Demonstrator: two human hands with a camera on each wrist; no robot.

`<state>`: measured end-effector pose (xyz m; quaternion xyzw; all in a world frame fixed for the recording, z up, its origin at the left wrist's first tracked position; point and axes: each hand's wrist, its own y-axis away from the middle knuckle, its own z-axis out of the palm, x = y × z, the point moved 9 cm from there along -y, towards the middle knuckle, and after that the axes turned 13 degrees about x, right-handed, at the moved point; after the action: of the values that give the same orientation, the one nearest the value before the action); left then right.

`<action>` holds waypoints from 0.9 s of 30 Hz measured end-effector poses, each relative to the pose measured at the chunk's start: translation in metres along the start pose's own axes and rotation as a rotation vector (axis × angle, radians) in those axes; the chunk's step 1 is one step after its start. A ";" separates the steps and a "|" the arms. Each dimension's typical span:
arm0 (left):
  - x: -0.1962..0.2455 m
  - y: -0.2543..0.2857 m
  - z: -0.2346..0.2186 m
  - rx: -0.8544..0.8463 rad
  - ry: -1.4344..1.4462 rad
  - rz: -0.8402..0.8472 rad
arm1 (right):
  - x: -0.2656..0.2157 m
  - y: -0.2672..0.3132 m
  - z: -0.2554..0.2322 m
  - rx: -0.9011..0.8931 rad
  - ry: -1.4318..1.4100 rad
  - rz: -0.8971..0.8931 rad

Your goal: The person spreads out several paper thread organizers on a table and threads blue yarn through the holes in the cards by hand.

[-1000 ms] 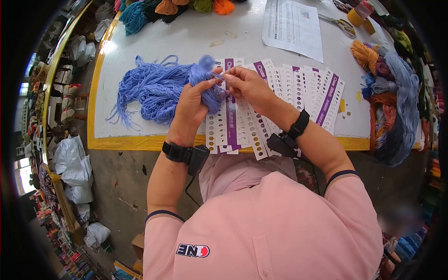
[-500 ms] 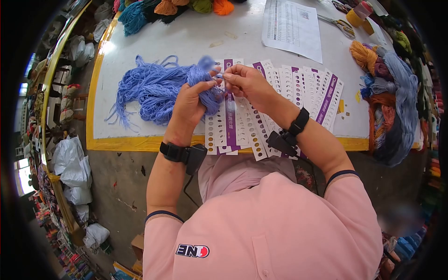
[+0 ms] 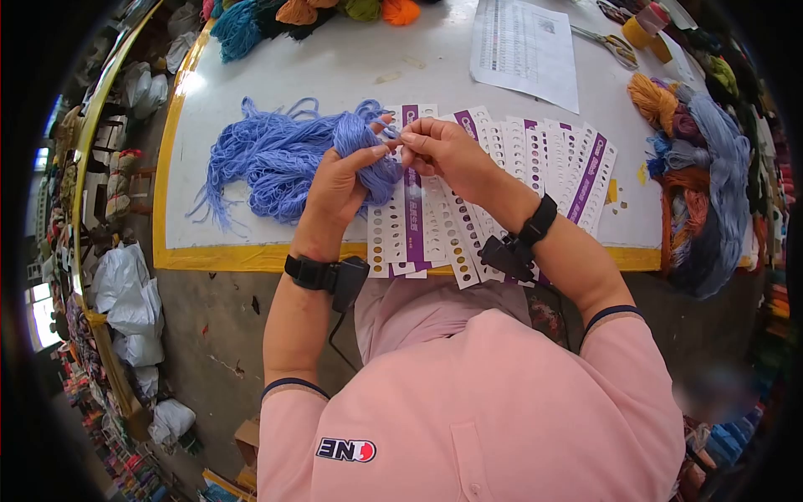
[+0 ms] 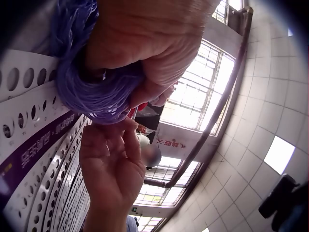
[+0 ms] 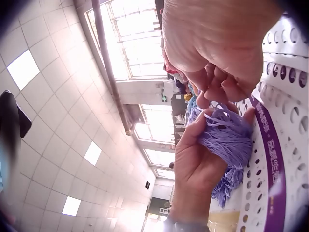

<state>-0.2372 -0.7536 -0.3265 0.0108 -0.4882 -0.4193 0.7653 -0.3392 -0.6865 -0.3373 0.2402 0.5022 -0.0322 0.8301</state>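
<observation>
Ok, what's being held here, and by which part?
The left hand holds the blue yarn by its gathered end; the right hand appears to pinch some of it there, though exactly where is unclear.

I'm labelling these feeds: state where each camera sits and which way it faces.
Head: on the head, facing forward and down at the periwinkle yarn hank; left hand, right hand, forearms and pink shirt show.
Left wrist: on that wrist, facing the hank and punched cards; both hands show, left nearest.
Right wrist: on that wrist, facing the hank; both hands show, right nearest.
Both wrist views share windows and ceiling.
</observation>
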 end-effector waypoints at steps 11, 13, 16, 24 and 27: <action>-0.002 -0.001 -0.004 0.031 -0.002 0.052 | -0.003 0.010 0.005 0.028 0.195 -0.041; -0.002 -0.002 -0.004 0.037 0.000 0.049 | -0.004 0.011 0.004 0.042 0.173 -0.035; -0.004 -0.003 -0.006 0.034 0.000 0.037 | -0.002 0.011 0.002 0.047 0.138 -0.011; -0.003 -0.003 -0.006 0.035 -0.017 0.031 | -0.002 0.013 0.004 0.043 0.144 -0.006; -0.004 -0.003 -0.005 0.029 -0.017 0.030 | -0.003 0.014 0.004 0.051 0.150 -0.002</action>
<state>-0.2357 -0.7553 -0.3333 0.0111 -0.5007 -0.4009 0.7671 -0.3334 -0.6765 -0.3287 0.2626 0.5621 -0.0276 0.7838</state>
